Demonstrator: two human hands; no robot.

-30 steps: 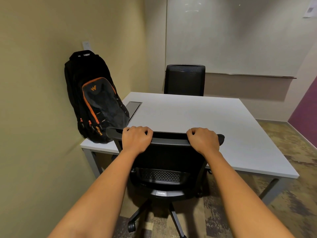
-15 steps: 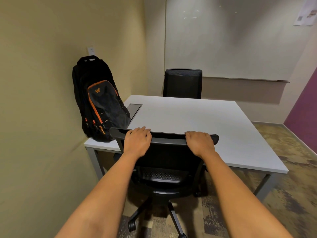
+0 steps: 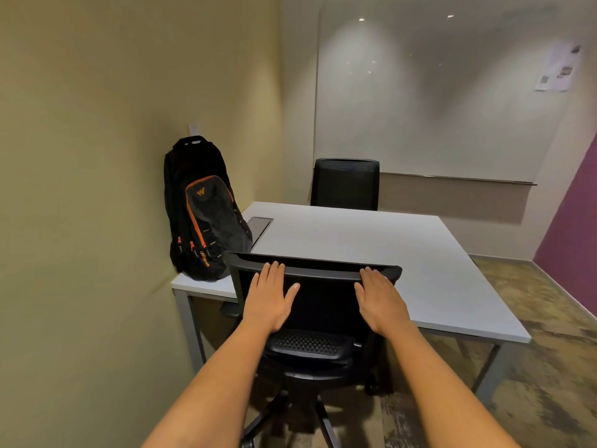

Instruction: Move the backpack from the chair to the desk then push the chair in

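Note:
A black backpack [image 3: 204,212] with orange trim stands upright on the near left corner of the white desk [image 3: 371,250], leaning against the yellow wall. The black office chair [image 3: 323,305] sits at the desk's near edge, its seat under the desktop. My left hand [image 3: 269,297] lies flat against the chair's backrest just below its top rail, fingers straight. My right hand [image 3: 379,299] lies flat the same way on the right side. Neither hand grips the rail.
A second black chair [image 3: 345,184] stands at the far side of the desk. A grey cable hatch [image 3: 259,225] is set in the desktop beside the backpack. The yellow wall runs along the left; patterned carpet [image 3: 549,367] lies to the right.
Both hands have let go of the chair's top rail and now rest flat and open on the backrest. The view has pulled back and tilted up a little.

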